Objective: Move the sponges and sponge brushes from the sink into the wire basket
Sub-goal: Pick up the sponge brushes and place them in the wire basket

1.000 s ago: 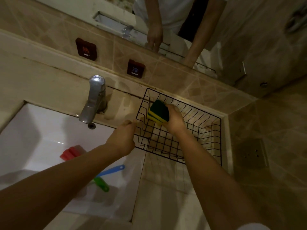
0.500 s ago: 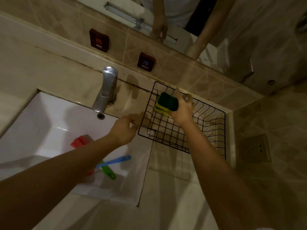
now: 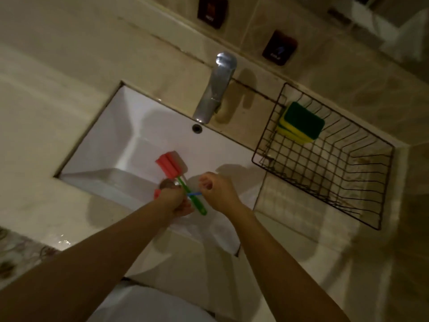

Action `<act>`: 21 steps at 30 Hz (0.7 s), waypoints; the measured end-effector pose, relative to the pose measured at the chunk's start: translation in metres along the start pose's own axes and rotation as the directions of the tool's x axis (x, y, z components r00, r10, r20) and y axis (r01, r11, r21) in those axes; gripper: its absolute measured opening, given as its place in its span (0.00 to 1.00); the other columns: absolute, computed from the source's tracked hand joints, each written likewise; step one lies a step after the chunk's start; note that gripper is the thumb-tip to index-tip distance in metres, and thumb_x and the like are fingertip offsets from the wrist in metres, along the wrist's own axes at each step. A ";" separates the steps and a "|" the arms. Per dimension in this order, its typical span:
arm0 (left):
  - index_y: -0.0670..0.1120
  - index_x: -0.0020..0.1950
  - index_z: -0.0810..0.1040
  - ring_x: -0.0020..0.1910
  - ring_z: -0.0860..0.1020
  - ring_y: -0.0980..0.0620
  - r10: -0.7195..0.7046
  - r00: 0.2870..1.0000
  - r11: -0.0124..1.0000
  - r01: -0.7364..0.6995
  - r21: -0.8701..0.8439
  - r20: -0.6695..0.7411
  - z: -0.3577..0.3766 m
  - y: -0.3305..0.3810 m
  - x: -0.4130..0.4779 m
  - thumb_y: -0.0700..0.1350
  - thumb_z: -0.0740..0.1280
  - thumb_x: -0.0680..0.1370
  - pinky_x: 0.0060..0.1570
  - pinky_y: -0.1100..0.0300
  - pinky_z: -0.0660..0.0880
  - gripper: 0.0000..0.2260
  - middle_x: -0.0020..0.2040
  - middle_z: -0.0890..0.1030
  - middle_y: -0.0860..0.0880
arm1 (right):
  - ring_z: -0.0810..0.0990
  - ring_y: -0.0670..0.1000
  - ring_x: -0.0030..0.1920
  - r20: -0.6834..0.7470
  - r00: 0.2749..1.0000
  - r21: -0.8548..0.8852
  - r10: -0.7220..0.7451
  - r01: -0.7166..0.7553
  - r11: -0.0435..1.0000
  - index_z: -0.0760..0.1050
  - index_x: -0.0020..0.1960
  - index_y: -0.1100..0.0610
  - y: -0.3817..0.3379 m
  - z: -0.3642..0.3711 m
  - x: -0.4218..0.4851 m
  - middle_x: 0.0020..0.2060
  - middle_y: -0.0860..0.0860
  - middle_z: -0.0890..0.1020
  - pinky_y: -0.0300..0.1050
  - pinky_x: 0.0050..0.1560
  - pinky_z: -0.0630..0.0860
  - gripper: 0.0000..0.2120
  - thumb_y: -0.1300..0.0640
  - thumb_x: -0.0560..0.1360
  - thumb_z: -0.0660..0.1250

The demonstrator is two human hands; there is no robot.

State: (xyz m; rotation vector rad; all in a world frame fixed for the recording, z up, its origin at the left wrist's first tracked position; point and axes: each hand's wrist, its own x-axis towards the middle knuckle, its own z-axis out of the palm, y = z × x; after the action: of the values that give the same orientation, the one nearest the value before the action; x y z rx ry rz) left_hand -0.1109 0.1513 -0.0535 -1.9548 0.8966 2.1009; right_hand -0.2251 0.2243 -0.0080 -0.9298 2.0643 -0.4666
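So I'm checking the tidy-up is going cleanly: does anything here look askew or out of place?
Only small things. The sponges lean tilted against the wire basket's far corner rather than lying flat. The two sponge brushes remain in the sink, handles crossed. Nothing looks spilled or damaged.

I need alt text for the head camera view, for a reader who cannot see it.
Both hands, left and right, reach into a white sink toward a green-handled brush with a red sponge head. A green-and-yellow sponge lies in the wire basket to the right.
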 end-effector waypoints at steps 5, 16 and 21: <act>0.37 0.59 0.74 0.42 0.77 0.42 -0.050 0.998 0.999 0.050 0.018 -0.035 0.014 -0.023 0.017 0.38 0.60 0.78 0.49 0.44 0.80 0.11 0.44 0.77 0.39 | 0.81 0.60 0.50 0.192 0.978 -0.431 0.077 0.014 0.902 0.78 0.48 0.57 0.028 0.052 0.037 0.48 0.59 0.82 0.48 0.49 0.75 0.06 0.61 0.73 0.63; 0.32 0.57 0.76 0.54 0.80 0.33 0.092 0.992 0.965 -0.069 0.252 -0.082 0.030 -0.037 0.050 0.37 0.64 0.73 0.53 0.40 0.79 0.15 0.55 0.80 0.31 | 0.76 0.62 0.56 0.044 0.998 -0.417 0.041 -0.019 0.909 0.77 0.52 0.63 0.048 0.069 0.063 0.54 0.62 0.79 0.53 0.52 0.74 0.08 0.64 0.77 0.60; 0.48 0.39 0.72 0.39 0.81 0.48 0.152 0.988 0.940 -0.131 0.316 -0.042 0.035 -0.029 0.055 0.41 0.63 0.78 0.37 0.56 0.82 0.07 0.41 0.78 0.47 | 0.81 0.60 0.47 -0.037 0.988 -0.208 0.147 -0.151 0.966 0.78 0.49 0.63 0.045 0.064 0.050 0.45 0.60 0.81 0.47 0.42 0.73 0.07 0.62 0.77 0.63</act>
State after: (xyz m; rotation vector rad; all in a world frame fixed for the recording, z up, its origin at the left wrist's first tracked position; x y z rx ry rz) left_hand -0.1355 0.1769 -0.1157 -1.8506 1.3291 1.8305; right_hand -0.2146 0.2159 -0.1001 -0.8845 2.2149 -0.1809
